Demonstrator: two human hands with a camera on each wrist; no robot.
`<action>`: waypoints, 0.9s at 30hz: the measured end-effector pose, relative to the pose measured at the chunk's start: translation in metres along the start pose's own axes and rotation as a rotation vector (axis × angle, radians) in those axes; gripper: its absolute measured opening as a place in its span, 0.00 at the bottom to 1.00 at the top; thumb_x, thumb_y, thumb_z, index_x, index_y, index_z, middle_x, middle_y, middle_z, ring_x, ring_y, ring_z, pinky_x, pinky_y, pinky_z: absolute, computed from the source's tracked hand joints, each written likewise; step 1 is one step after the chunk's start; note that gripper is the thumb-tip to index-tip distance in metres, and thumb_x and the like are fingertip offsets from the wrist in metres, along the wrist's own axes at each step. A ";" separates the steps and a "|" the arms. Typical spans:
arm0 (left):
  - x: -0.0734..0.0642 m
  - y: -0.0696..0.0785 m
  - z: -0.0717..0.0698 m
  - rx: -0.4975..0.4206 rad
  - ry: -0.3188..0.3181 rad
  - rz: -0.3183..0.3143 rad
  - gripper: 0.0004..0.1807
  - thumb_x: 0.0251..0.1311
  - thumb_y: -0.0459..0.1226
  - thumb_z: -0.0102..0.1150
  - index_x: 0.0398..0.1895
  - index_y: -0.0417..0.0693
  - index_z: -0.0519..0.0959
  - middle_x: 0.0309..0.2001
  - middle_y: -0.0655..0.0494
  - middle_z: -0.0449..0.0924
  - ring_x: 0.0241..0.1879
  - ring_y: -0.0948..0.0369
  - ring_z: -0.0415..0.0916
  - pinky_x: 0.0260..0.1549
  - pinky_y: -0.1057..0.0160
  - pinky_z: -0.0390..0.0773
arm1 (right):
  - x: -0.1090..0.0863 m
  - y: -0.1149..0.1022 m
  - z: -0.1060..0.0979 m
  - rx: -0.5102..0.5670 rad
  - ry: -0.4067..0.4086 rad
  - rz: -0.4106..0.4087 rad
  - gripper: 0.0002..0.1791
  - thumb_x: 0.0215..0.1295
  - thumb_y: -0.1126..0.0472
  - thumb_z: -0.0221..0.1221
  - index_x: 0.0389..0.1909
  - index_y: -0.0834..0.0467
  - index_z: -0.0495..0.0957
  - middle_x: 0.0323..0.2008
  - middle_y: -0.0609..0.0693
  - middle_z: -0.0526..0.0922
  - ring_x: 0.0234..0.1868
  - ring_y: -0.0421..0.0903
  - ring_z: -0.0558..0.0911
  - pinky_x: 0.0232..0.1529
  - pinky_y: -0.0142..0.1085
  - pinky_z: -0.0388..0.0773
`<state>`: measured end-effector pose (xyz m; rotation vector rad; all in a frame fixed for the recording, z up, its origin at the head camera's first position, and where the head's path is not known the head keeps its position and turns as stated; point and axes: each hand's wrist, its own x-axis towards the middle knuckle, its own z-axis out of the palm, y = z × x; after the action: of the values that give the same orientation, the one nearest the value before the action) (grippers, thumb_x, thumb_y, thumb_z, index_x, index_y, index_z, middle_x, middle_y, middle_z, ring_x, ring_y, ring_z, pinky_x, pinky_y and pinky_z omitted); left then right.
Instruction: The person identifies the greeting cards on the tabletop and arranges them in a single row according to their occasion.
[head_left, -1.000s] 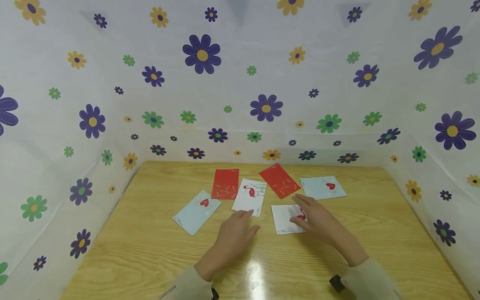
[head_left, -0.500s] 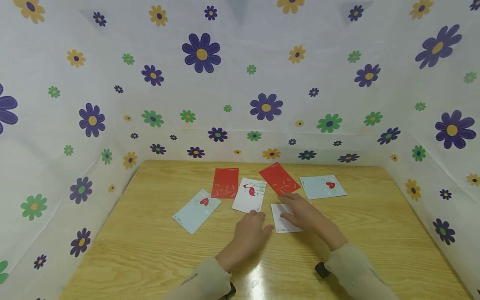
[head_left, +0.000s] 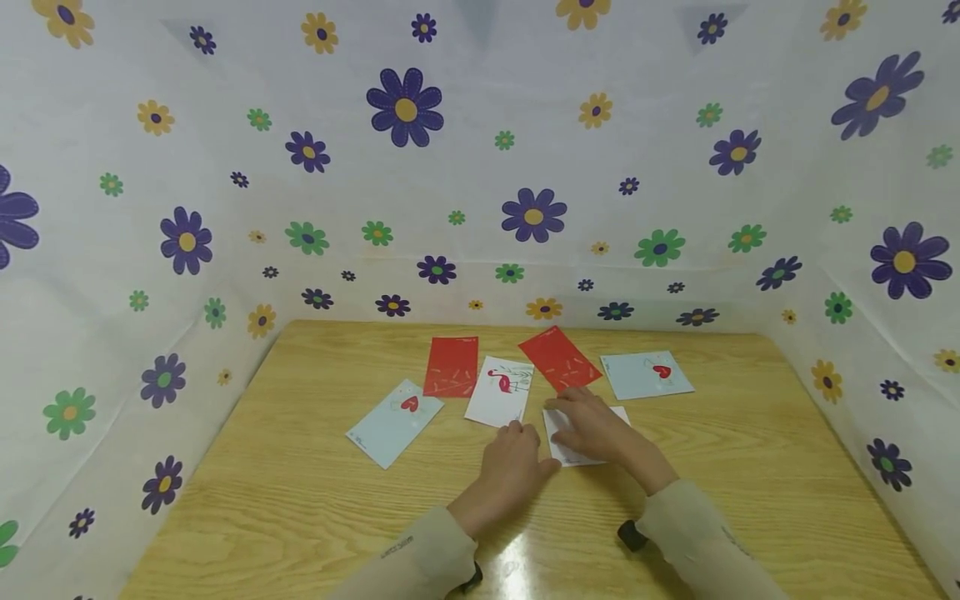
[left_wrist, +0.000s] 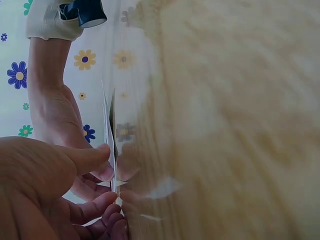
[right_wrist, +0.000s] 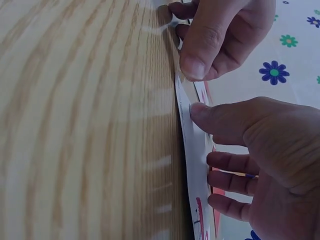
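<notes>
While the right hand (head_left: 596, 429) lies across a white flamingo card (right_wrist: 192, 140) on the table (head_left: 300, 533), fingers loose and thumb on it, not actually gripping, the left hand (head_left: 510, 475) is by its near left corner, fingers a bit bent, holding nothing, can't tell if the thumb touches. Second flamingo card (head_left: 498, 404) is at the left fingertips, red card (head_left: 451, 367) next to it, another red card (head_left: 560, 358) past the right hand, heart card (head_left: 395, 423) off left, other heart card (head_left: 648, 375) far right
</notes>
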<state>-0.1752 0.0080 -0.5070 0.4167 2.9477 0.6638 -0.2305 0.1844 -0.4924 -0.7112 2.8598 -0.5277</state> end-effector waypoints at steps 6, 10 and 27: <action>0.004 -0.001 0.002 0.027 0.034 0.005 0.23 0.61 0.51 0.73 0.40 0.40 0.78 0.37 0.49 0.75 0.37 0.53 0.74 0.31 0.55 0.79 | 0.002 -0.001 0.001 -0.011 0.016 0.030 0.30 0.61 0.54 0.74 0.64 0.58 0.80 0.62 0.59 0.78 0.67 0.59 0.73 0.67 0.60 0.68; 0.004 -0.001 0.000 -0.004 0.033 0.004 0.20 0.60 0.48 0.74 0.38 0.41 0.78 0.36 0.50 0.74 0.36 0.54 0.74 0.30 0.56 0.78 | -0.001 0.000 0.001 -0.008 0.023 0.040 0.31 0.60 0.53 0.75 0.63 0.60 0.81 0.61 0.59 0.79 0.63 0.58 0.75 0.65 0.56 0.72; 0.005 -0.003 0.000 -0.040 0.028 0.000 0.16 0.58 0.45 0.76 0.36 0.43 0.81 0.35 0.51 0.75 0.36 0.54 0.74 0.33 0.55 0.78 | -0.004 0.015 0.003 0.245 0.109 0.128 0.09 0.65 0.69 0.68 0.45 0.60 0.81 0.40 0.49 0.82 0.41 0.46 0.78 0.50 0.44 0.81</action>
<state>-0.1803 0.0066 -0.5088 0.4068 2.9556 0.7327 -0.2323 0.1977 -0.4999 -0.4683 2.8419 -0.9026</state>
